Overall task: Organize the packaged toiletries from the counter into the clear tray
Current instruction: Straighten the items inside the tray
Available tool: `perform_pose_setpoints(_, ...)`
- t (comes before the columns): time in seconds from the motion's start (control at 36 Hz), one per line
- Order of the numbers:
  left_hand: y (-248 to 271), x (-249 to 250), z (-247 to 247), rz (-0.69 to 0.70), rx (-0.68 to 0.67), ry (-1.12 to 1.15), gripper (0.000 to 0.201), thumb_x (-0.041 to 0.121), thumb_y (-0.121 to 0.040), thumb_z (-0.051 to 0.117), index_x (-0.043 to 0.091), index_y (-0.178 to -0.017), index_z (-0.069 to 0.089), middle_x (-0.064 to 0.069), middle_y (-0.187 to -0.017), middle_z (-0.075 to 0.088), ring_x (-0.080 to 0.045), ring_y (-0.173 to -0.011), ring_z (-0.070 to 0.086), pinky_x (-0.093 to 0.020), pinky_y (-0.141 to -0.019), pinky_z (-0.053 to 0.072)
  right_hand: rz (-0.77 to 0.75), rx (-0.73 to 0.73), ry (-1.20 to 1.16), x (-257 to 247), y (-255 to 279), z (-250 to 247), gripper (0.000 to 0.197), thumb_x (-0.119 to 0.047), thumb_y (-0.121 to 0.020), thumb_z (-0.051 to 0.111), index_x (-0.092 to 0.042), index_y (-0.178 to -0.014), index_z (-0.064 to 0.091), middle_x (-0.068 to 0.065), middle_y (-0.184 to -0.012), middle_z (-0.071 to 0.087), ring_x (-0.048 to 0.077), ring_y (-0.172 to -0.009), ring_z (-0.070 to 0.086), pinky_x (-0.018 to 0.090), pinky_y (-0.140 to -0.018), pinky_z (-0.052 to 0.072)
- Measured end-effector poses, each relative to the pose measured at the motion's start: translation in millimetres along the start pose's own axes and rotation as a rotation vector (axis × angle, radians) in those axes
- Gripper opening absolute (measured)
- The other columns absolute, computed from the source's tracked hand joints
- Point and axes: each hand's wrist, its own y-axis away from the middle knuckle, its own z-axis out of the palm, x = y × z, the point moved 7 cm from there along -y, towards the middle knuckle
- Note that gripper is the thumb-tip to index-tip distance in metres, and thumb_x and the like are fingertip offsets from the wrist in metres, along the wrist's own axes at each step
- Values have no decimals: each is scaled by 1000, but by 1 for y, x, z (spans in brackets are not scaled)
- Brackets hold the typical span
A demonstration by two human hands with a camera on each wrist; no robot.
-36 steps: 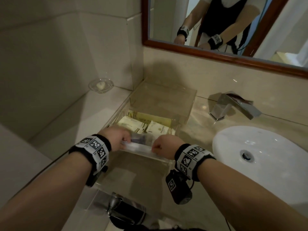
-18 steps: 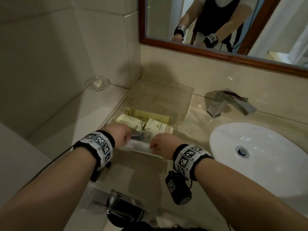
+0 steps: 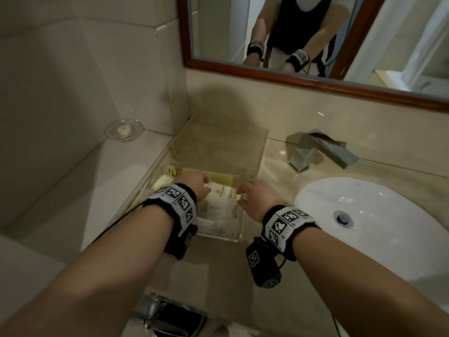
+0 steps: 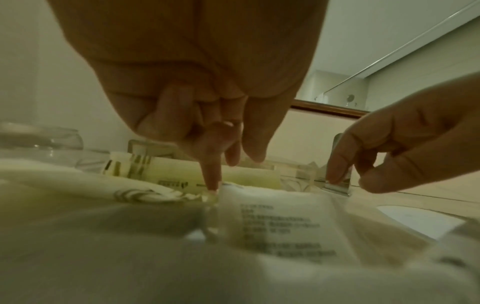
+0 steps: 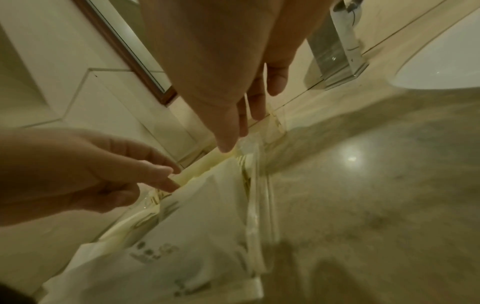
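The clear tray (image 3: 239, 235) stands on the counter left of the basin, holding several cream-white toiletry packets (image 3: 220, 207) and a yellow box (image 3: 218, 178) at its back. My left hand (image 3: 206, 188) is inside the tray, its index fingertip (image 4: 213, 185) pressing down on a packet (image 4: 280, 222). My right hand (image 3: 245, 197) hovers at the tray's right wall (image 5: 257, 205) with straight fingers (image 5: 255, 111); its thumb tip touches the wall's top. Neither hand holds anything.
A clear upright panel (image 3: 218, 142) stands behind the tray. The chrome faucet (image 3: 315, 152) and white basin (image 3: 364, 227) lie to the right, a glass soap dish (image 3: 124, 130) on the left ledge, a framed mirror (image 3: 303, 79) above. A dark object (image 3: 170, 317) sits at the counter's near edge.
Both hands held a clear-wrapped packet over the tray's front; it now lies in the tray. The hands have let go and moved deeper over the tray.
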Motion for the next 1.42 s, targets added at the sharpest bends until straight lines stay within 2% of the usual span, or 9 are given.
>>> perform_pose_setpoints(0.22, -21, 8, 7, -64, -42, -117, 34, 22, -89, 58, 12, -121, 55, -9, -119, 61, -27, -107, 59, -34, -87, 49, -37, -84, 143, -4, -21, 11, 26, -38, -89, 53, -29, -113, 60, -1, -128, 52, 25, -120, 42, 34, -98, 37)
perform_pose_setpoints(0.33, -26, 4, 10, -99, -93, -145, 43, 23, -84, 65, 8, -121, 50, -12, -117, 60, -28, -106, 59, -35, -85, 50, -40, -95, 141, -3, -30, 10, 28, -46, -86, 57, -32, -110, 62, -1, -128, 51, 25, -123, 38, 38, -103, 31)
perform_pose_setpoints(0.44, -28, 2, 12, -170, -147, -110, 56, 24, -82, 69, 5, -129, 44, -13, -120, 61, -30, -107, 61, -36, -85, 51, -26, -153, 150, -1, -33, 9, 41, -50, -84, 57, -29, -119, 56, 1, -130, 49, 27, -126, 36, 41, -104, 28)
perform_pose_setpoints(0.58, -31, 2, 11, -211, -147, -76, 56, 30, -85, 65, 1, -128, 44, -14, -115, 63, -30, -103, 62, -34, -76, 50, 39, -148, 83, 3, -39, 8, 39, -45, -91, 48, -31, -127, 49, 1, -133, 50, 27, -126, 37, 42, -103, 28)
perform_pose_setpoints(0.69, -31, 3, 7, -222, -130, -7, 49, 29, -88, 61, 2, -126, 44, -13, -111, 65, -27, -100, 65, -31, -72, 50, 46, -185, 97, 3, -41, 11, 48, -37, -91, 51, -29, -137, 40, 3, -137, 47, 27, -128, 36, 41, -105, 28)
perform_pose_setpoints(0.81, -32, 5, 12, -230, -134, 63, 46, 23, -86, 64, 3, -124, 47, -12, -111, 66, -27, -98, 67, -35, -82, 56, 55, -188, 98, 4, -43, 12, 48, -35, -88, 56, -33, -134, 44, 3, -134, 44, 27, -127, 35, 40, -104, 28)
perform_pose_setpoints(1.0, -30, 6, 9, -191, -160, -104, 31, 18, -94, 48, -1, -112, 64, -16, -113, 67, -28, -105, 65, -34, -87, 52, 0, -199, 152, -3, -44, 12, 39, -33, -86, 56, -33, -125, 49, -4, -131, 52, 24, -122, 35, 40, -98, 26)
perform_pose_setpoints(1.31, -34, -3, 17, -243, -229, -40, 31, 27, -89, 61, 1, -105, 69, -14, -107, 71, -26, -101, 67, -36, -92, 53, 35, -230, 110, 7, -42, 9, 40, -27, -87, 55, -31, -127, 49, -4, -127, 58, 24, -123, 38, 43, -102, 24)
perform_pose_setpoints(1.42, -32, -8, 14, -258, -224, -84, 36, 33, -86, 65, 3, -105, 68, -11, -94, 65, -24, -89, 62, -30, -76, 48, 23, -189, 68, 4, -41, 5, 42, -24, -86, 56, -33, -127, 50, -3, -132, 52, 24, -129, 35, 43, -104, 23)
